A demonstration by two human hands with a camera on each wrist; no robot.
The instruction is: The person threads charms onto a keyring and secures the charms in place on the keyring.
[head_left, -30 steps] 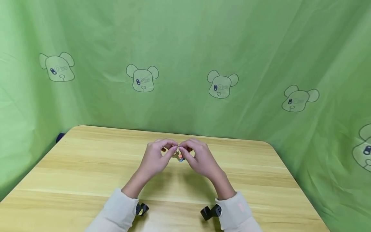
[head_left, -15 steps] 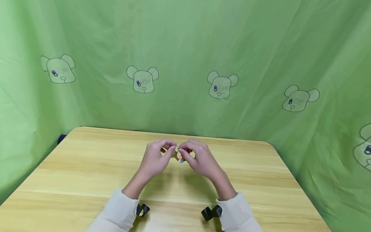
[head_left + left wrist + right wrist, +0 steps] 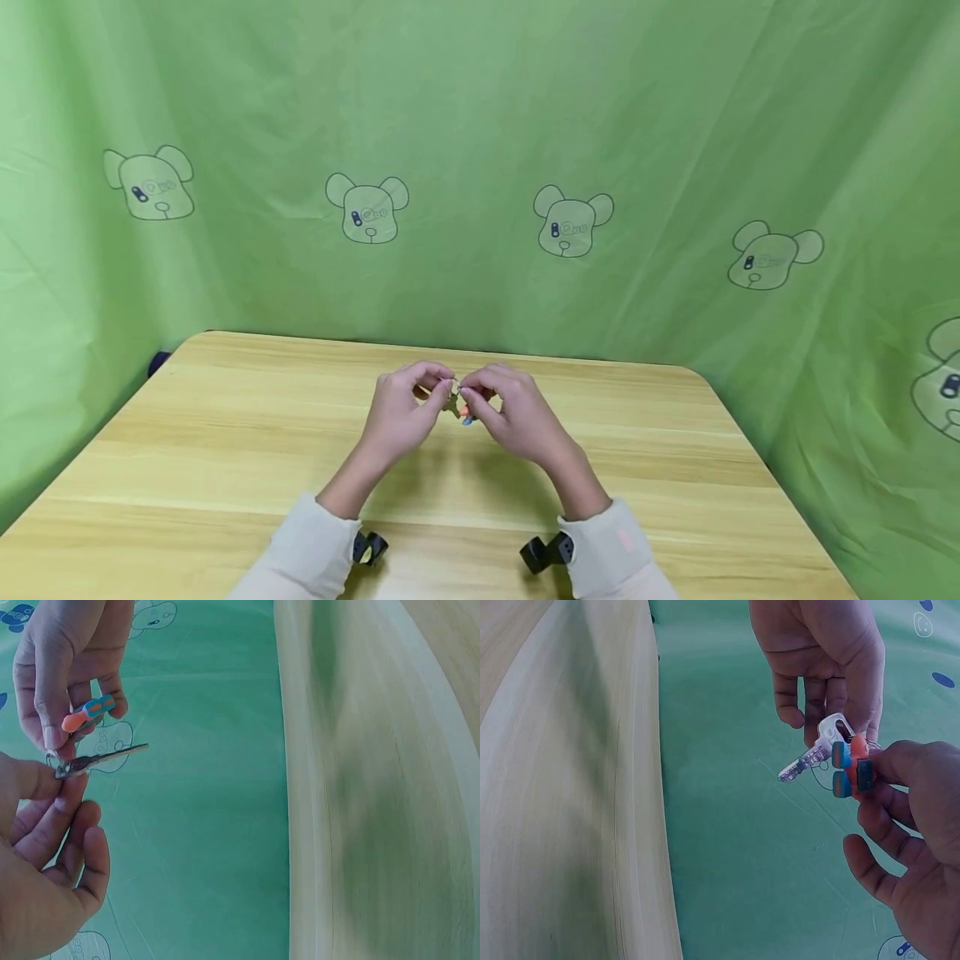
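Evidently, in the head view, the left hand [image 3: 405,408] and right hand [image 3: 517,412] are meeting above the table [image 3: 225,417], a key [image 3: 452,406] and a small orange-and-blue charm [image 3: 467,415] hanging between them. In the left wrist view, the left thumb and finger are pinching the key's head or a thin ring [image 3: 49,758]; I cannot tell which. In the right wrist view, the right fingertips are pinching close against the charm, their exact hold hidden. The key is looking light, stiff and rather slippery, its broad head probably offering the surest hold; the ring is likely springy.

Key [image 3: 452,407] L of toy [image 3: 467,414], both btwn hands [image 3: 399,408] [image 3: 519,418], over tbl [image 3: 225,442]; curtain [image 3: 465,283] behind tbl.
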